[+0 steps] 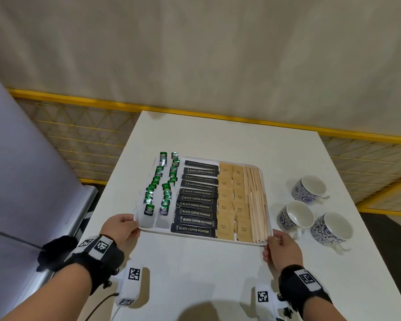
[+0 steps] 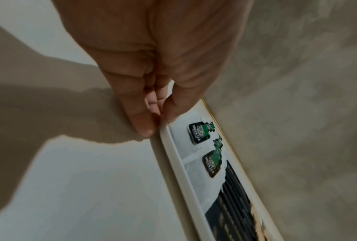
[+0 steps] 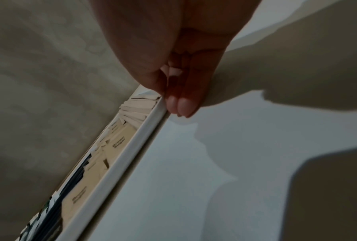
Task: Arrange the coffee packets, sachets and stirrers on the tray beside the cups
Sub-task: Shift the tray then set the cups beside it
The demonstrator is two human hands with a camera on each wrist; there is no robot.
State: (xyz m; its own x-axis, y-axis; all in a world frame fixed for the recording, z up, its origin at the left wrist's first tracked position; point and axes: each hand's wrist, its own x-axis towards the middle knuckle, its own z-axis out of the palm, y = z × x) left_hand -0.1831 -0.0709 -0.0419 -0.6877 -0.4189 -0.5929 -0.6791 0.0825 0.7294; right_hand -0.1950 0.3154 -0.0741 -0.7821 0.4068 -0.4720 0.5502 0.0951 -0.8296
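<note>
A white tray (image 1: 195, 237) sits mid-table, filled in columns: green tea bags (image 1: 163, 181) at left, black coffee powder packets (image 1: 198, 200), brown sugar sachets (image 1: 233, 200), and wooden stirrers (image 1: 256, 200) at right. My left hand (image 1: 122, 228) pinches the tray's near left corner, thumb on the rim (image 2: 169, 137). My right hand (image 1: 279, 247) grips the near right corner, fingers curled at the rim (image 3: 152, 117) beside the stirrers (image 3: 136, 107). Three blue-and-white cups (image 1: 310, 188) stand right of the tray.
The white table (image 1: 218, 279) has bare surface in front of and behind the tray. A yellow mesh fence (image 1: 79, 126) runs behind the table, and a grey roll (image 1: 21, 181) stands to the left. The cups sit close to the tray's right side.
</note>
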